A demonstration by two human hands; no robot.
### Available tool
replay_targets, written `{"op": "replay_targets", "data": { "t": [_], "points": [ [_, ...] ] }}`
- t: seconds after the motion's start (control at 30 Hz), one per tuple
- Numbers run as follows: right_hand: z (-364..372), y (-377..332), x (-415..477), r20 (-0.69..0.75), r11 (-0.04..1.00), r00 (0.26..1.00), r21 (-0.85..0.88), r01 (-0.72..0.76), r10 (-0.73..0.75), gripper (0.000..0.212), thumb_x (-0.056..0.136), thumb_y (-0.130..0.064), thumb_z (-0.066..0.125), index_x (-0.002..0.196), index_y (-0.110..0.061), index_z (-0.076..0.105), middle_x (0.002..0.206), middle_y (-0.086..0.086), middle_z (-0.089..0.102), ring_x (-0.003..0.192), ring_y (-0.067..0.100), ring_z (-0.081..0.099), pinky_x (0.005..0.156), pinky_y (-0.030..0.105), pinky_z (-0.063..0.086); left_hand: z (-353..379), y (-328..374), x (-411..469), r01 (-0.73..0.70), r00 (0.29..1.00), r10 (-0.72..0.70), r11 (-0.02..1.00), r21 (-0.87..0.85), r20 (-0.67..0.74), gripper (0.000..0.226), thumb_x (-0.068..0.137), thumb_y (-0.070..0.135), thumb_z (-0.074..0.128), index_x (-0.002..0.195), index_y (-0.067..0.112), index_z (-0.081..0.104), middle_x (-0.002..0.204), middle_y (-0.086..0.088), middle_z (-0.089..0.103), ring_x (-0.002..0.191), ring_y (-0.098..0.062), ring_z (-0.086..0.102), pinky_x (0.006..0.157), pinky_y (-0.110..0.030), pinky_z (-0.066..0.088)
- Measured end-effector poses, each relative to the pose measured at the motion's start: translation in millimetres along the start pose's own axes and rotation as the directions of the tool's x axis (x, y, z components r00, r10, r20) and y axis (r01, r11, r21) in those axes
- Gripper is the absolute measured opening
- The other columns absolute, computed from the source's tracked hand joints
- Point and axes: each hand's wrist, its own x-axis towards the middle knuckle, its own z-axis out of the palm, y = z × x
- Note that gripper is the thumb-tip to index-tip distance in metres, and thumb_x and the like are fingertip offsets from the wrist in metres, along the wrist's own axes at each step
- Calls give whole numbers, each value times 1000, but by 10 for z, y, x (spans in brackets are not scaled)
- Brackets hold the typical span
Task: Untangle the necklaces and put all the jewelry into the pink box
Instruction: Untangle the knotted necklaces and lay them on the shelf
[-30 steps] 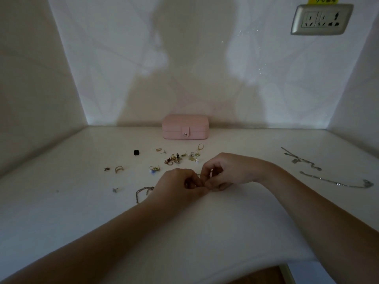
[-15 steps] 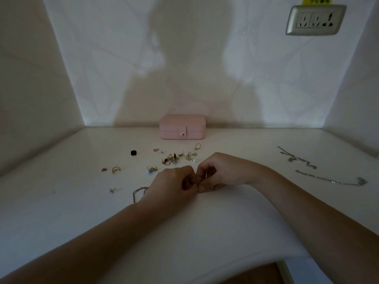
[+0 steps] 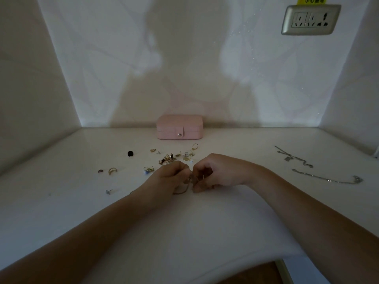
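On the white tabletop (image 3: 205, 226), the left hand (image 3: 170, 177) and right hand (image 3: 217, 173) meet knuckle to knuckle, both with fingers curled, pinching a thin gold chain (image 3: 181, 192) that loops down between them. At 12 o'clock from the hands, the pink box (image 3: 179, 127) stands closed against the wall, with a scatter of small earrings and rings (image 3: 172, 157) in between. Two silver necklaces (image 3: 328, 179) lie well apart at 3 o'clock, a gold ring (image 3: 112, 171) at 9 o'clock.

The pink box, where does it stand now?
In the head view the pink box stands at the back middle of the table, against the wall, just behind the small pile of earrings.
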Motion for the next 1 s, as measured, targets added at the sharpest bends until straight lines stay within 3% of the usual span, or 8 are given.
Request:
{"op": "replay_targets", "data": {
  "t": [0.13, 0.2, 0.33, 0.47, 0.67, 0.9, 1.0],
  "points": [
    [6, 30, 6, 5, 988, 1000, 151, -27, 26, 16, 82, -8, 73, 73, -16, 62, 61, -1, 60, 52, 11, 53, 50, 17, 43, 20, 26, -22, 13, 1000, -14, 997, -81, -18, 19, 100, 18, 44, 83, 12, 53, 60, 7, 61, 51, -10, 51, 47, -19, 38],
    [-6, 21, 2, 2, 966, 999, 256, -40, 41, 6, 88, -5, 65, 88, -11, 65, 71, 3, 67, 55, 12, 60, 52, 18, 48, 27, 40, -39, 3, 1000, -4, 1000, -31, -31, 19, 100, 19, 44, 84, 14, 52, 56, 8, 58, 41, -9, 44, 39, -19, 34],
    [-44, -17, -11, 34, 891, 999, 453, -19, 4, 16, 95, 2, 50, 100, -5, 63, 82, 10, 69, 66, 16, 66, 64, 22, 54, 8, 50, -46, -6, 998, 6, 1000, 7, -55, 19, 100, 25, 44, 86, 17, 53, 48, 7, 49, 35, -8, 35, 35, -17, 30],
    [-31, -62, -23, -14, 914, 1000, 406, 5, 1, 10, 89, -18, 64, 89, -9, 67, 66, 2, 65, 56, 11, 58, 58, 19, 49, 4, 50, -43, -26, 997, 29, 999, 42, -71, 19, 100, 28, 43, 87, 19, 54, 43, 6, 46, 32, -9, 35, 34, -17, 30],
    [-8, -99, -17, -108, 934, 994, 356, 15, 25, 5, 84, -12, 71, 80, -11, 69, 55, -1, 60, 44, 7, 49, 47, 15, 38, 0, 48, -39, -8, 998, 9, 1000, 18, -68, 20, 100, 29, 42, 87, 19, 53, 43, 6, 49, 32, -9, 35, 35, -17, 29],
    [57, -96, 15, -123, 908, 990, 418, -7, 64, 10, 87, 1, 62, 83, -7, 67, 55, -6, 60, 48, 1, 51, 48, 15, 39, 7, 47, -45, -6, 999, 5, 1000, -26, -50, 20, 101, 26, 41, 86, 17, 52, 52, 1, 57, 34, -10, 41, 36, -18, 33],
    [60, -99, 18, -125, 903, 990, 430, 2, 58, 9, 85, -2, 66, 79, -9, 67, 58, -4, 61, 48, 3, 51, 49, 15, 40, 3, 41, -44, 8, 999, -9, 1000, -28, -35, 24, 102, 25, 38, 86, 14, 52, 55, 1, 57, 37, -11, 42, 37, -19, 34]
  ]
}}
